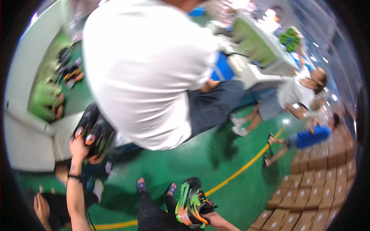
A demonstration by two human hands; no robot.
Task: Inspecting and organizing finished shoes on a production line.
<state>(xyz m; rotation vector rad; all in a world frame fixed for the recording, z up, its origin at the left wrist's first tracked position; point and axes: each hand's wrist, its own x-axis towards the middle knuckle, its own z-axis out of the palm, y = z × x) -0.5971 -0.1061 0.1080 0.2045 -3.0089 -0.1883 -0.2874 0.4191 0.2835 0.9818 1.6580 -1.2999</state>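
Left hand [79, 145]: raised at the left of the view, forearm coming up from the lower edge with a dark band at the wrist. We see its fingers closed on a black shoe with orange patches [94, 133], held up against the white shirt [142, 69] of a person standing just in front of us.

Right hand [216, 220]: low at the bottom edge, gripping the heel end of a green, black and orange shoe [190, 206], which rests over our dark-trousered lap, toe pointing up.

Surroundings: green floor [185, 165] with a yellow line [246, 165] running diagonally; stacked brown cardboard boxes [316, 192] at lower right; a white table [34, 142] at left, more shoes [71, 71] lying beyond it; other people seated and crouching at the right. The picture is blurred, so we cannot tell finer detail.
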